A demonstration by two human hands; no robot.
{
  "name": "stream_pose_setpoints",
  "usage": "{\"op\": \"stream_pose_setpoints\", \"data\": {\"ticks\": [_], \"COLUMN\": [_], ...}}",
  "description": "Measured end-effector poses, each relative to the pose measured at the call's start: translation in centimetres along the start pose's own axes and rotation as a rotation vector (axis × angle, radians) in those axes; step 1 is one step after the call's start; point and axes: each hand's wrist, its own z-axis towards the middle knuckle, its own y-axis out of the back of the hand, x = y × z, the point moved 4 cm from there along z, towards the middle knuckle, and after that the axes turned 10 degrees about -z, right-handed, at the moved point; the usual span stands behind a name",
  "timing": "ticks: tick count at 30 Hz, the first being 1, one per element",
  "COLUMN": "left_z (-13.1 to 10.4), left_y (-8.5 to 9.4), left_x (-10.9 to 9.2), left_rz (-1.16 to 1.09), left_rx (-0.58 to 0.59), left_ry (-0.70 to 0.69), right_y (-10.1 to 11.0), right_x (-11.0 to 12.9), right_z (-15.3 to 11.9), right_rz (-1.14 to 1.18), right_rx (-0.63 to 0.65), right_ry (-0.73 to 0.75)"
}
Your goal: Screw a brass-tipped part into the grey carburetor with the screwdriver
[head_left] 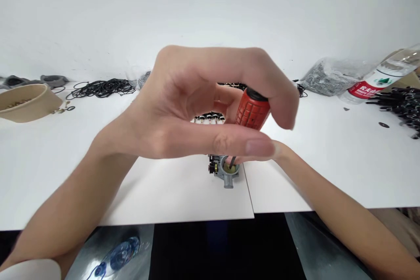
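Large in front of the camera, my left hand [197, 109] curls its thumb and fingers around the red handle of a screwdriver [253, 111]. The handle has a black end, and its thin shaft points down into the round opening of a small grey metal carburetor [229, 181]. This carburetor lies on the white table, with a black and brass fitting on its left side. Behind my left thumb, my right hand [254, 158] is at the carburetor's upper edge, its fingers against the body near the shaft. Most of my right hand is hidden.
To the left stand a tan bowl [39, 100] and a heap of black rubber rings [110, 89]. At right are a bag of small metal parts [328, 76], a labelled water bottle [370, 85] and black tubular parts [405, 105]. A seam [248, 188] crosses the tabletop near its front edge.
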Motion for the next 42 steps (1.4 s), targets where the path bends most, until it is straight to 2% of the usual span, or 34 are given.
{"op": "stream_pose_setpoints", "data": {"ticks": [2, 4, 7, 10, 14, 16, 22, 28, 32, 35, 38, 42], "left_z": [-0.19, -0.31, -0.27, -0.26, -0.53, -0.55, -0.29, 0.05, -0.2, -0.38, -0.37, -0.27], "left_y": [0.18, 0.48, 0.45, 0.11, 0.15, 0.2, 0.58, 0.18, 0.36, 0.36, 0.21, 0.23], "left_x": [0.14, 0.35, 0.28, -0.2, -0.15, 0.01, 0.27, 0.24, 0.14, -0.26, -0.51, -0.29], "left_rz": [0.005, -0.009, -0.077, -0.026, 0.147, 0.135, -0.017, 0.104, 0.075, 0.026, 0.012, 0.039], "left_rx": [-0.058, -0.119, -0.083, -0.023, -0.118, -0.128, -0.109, -0.066, -0.101, -0.071, -0.028, -0.044], "left_ry": [-0.008, 0.063, 0.154, 0.099, 0.019, 0.017, 0.134, 0.006, 0.06, 0.106, 0.091, 0.034], "right_y": [-0.05, -0.09, -0.05, 0.03, 0.13, 0.07, -0.16, -0.05, -0.07, -0.12, -0.14, -0.14], "right_x": [-0.03, -0.12, -0.15, -0.06, 0.23, 0.18, -0.21, 0.01, -0.13, -0.24, -0.33, -0.38], "right_z": [-0.01, -0.04, -0.13, -0.23, -0.27, -0.23, -0.24, -0.35, -0.32, -0.38, -0.4, -0.27], "right_rz": [0.0, -0.006, -0.002, -0.032, -0.076, -0.071, -0.019, -0.034, -0.015, -0.008, -0.008, -0.009], "right_rx": [0.016, 0.028, 0.021, 0.01, -0.002, 0.006, 0.045, 0.018, 0.025, 0.034, 0.028, 0.027], "right_ry": [-0.01, -0.025, -0.026, -0.026, 0.0, -0.002, -0.014, -0.026, -0.018, -0.013, -0.034, -0.017]}}
